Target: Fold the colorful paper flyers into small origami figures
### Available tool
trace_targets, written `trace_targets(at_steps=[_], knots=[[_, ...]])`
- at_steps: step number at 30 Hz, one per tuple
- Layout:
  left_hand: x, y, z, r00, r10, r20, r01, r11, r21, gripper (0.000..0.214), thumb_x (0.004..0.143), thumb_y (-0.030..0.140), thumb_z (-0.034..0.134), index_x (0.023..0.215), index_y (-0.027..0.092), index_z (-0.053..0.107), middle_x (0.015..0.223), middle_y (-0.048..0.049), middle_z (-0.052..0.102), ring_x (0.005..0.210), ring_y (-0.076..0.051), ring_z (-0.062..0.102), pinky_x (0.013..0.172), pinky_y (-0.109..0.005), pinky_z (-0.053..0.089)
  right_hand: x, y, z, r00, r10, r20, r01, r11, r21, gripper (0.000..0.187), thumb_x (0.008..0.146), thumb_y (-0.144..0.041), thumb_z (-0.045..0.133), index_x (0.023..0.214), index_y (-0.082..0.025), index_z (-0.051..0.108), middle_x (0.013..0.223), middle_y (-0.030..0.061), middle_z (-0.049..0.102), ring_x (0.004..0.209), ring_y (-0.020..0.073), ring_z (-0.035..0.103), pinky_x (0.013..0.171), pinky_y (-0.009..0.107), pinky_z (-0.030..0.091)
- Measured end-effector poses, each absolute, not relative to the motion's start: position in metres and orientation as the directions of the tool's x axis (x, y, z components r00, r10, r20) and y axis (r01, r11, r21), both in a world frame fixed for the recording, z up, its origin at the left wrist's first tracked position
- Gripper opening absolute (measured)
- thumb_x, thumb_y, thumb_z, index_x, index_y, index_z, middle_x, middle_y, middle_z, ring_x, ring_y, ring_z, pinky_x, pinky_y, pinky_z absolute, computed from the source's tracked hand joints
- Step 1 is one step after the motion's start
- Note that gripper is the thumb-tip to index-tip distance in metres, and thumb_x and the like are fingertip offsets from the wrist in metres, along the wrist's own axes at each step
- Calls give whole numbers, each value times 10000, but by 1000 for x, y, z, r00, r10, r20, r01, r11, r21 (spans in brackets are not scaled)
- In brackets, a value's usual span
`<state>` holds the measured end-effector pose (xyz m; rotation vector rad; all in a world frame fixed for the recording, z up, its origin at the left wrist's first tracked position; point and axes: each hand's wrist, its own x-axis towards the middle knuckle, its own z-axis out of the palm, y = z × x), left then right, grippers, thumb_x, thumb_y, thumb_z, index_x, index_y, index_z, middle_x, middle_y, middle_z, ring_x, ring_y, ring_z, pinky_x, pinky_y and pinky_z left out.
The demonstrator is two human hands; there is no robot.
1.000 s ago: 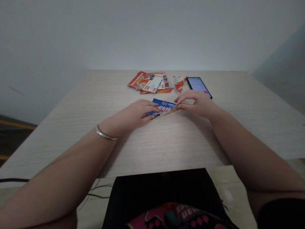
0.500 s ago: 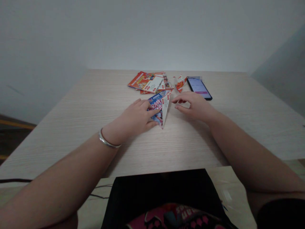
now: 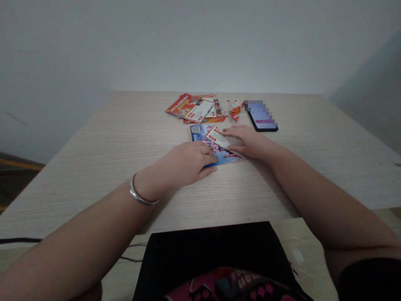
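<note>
A blue printed leaflet lies flat on the wooden table in front of me. My left hand, with a silver bangle on the wrist, rests on the leaflet's near left corner, fingers curled down onto the paper. My right hand lies on the leaflet's right edge, fingers stretched out flat and pressing it to the table. Neither hand lifts the paper.
A heap of red and orange leaflets lies further back, with a small folded paper piece beside it. A dark phone with a lit screen lies to the right. Cables run below the table's near edge.
The leaflet was folded and half raised between my hands; now it is spread open flat on the table, with both hands pressing on it.
</note>
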<state>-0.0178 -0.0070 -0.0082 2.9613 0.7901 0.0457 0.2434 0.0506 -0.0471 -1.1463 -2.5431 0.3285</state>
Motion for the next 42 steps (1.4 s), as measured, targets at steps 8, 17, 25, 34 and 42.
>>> trace_targets(at_steps=[8,17,25,34,42], knots=[[-20,-10,-11,882,471,35,461,-874,154,490,930,424,651,1358,187,638,1536,-150,527,1460,-354,421,1218,-503,326,245,57,-58,-621,759,198,682,647,-340,496,874,-387,738,1347,-244,685,1519,136,573,1418,335,502,1200,600,338],[-29,2,-18,811,573,-120,586,-796,155,988,792,704,715,1566,176,401,1665,-226,311,1550,-418,272,1235,-564,255,244,47,-45,-613,740,277,610,666,-429,348,806,-321,797,1143,-242,759,1370,105,690,1290,284,615,1151,534,420],[-33,11,-22,790,613,-25,602,-767,222,642,942,578,565,1416,144,565,1561,-210,490,1447,-365,458,1186,-532,334,239,39,-35,-745,620,247,465,748,-474,187,819,-369,790,977,-270,791,1080,31,798,1067,214,701,1031,428,492],[-34,21,-27,652,741,159,633,-648,425,257,959,379,503,926,196,681,1141,-98,715,1028,-230,646,935,-391,510,234,31,-34,-720,657,222,555,738,-383,224,851,-263,732,1064,-248,799,1067,61,792,1020,229,706,959,408,519],[-32,21,-26,559,828,52,788,-550,277,206,960,320,478,945,172,621,905,-84,697,769,-198,624,724,-329,499,229,29,-32,-703,682,203,604,723,-337,245,814,-262,781,1059,-266,789,1130,56,766,1201,266,635,1063,454,485]])
